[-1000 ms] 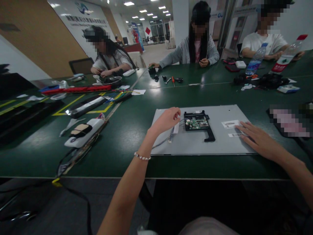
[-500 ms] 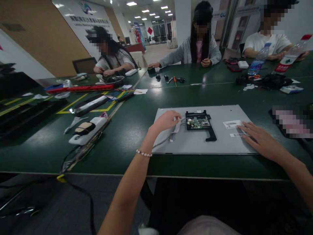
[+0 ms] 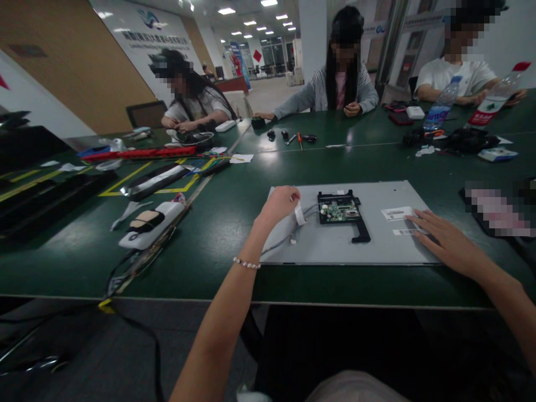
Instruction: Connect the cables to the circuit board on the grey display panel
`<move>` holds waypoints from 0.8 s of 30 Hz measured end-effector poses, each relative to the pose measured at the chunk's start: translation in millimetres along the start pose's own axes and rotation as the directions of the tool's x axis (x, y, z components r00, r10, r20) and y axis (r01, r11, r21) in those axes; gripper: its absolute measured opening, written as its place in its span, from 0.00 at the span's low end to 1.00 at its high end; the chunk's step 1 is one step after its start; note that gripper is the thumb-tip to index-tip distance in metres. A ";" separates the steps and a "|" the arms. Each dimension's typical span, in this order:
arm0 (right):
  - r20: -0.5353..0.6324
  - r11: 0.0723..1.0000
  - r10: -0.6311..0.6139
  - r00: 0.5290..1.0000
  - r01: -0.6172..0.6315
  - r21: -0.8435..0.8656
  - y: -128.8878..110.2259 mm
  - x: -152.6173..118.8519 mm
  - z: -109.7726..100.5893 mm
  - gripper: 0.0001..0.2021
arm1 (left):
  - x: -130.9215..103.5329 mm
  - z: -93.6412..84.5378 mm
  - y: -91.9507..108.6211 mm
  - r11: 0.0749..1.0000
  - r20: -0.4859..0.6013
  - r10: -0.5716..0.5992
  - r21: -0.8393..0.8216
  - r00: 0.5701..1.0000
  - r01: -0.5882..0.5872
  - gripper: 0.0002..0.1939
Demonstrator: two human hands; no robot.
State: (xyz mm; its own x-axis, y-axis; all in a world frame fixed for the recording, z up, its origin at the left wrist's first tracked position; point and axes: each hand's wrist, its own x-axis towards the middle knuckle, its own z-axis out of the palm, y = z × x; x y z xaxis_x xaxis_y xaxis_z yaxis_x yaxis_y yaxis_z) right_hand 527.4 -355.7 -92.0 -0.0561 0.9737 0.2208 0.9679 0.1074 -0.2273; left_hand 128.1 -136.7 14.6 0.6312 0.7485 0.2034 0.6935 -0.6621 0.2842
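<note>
Panel [image 3: 377, 248] lies under 1 flat right hand [image 3: 444, 237], fingers spread.

Ceiling lights [image 3: 268, 3] glow above a dim, slightly soft wide-angle view, whose left side stretches, while pale glare spots the green desk [image 3: 234, 240].

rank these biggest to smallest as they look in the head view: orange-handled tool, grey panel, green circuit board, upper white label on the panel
1. grey panel
2. green circuit board
3. upper white label
4. orange-handled tool
</note>
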 end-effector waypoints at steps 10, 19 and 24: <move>0.000 1.000 0.004 1.000 -0.004 0.013 -0.2 0.2 -0.9 0.28 | 3.7 17.3 -0.9 0.847 0.006 -0.257 -0.481 0.967 0.227 0.05; -0.004 1.000 0.023 1.000 -0.023 0.010 -4.0 0.0 -2.5 0.27 | 3.4 18.8 -1.0 0.969 -0.074 -0.193 -0.171 0.978 0.179 0.08; -0.005 1.000 0.019 1.000 -0.019 0.010 -2.9 0.1 -2.2 0.27 | 1.9 11.3 8.9 0.995 -0.164 -0.095 -0.060 0.982 0.086 0.08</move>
State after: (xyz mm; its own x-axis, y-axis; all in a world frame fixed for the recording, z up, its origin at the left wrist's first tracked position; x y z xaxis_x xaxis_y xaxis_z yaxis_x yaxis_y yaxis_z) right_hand 525.1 -356.3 -89.2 -0.0360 0.9745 0.2215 0.9664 0.0904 -0.2408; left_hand 139.4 -141.6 6.9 0.4971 0.8039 0.3267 0.7230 -0.5919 0.3563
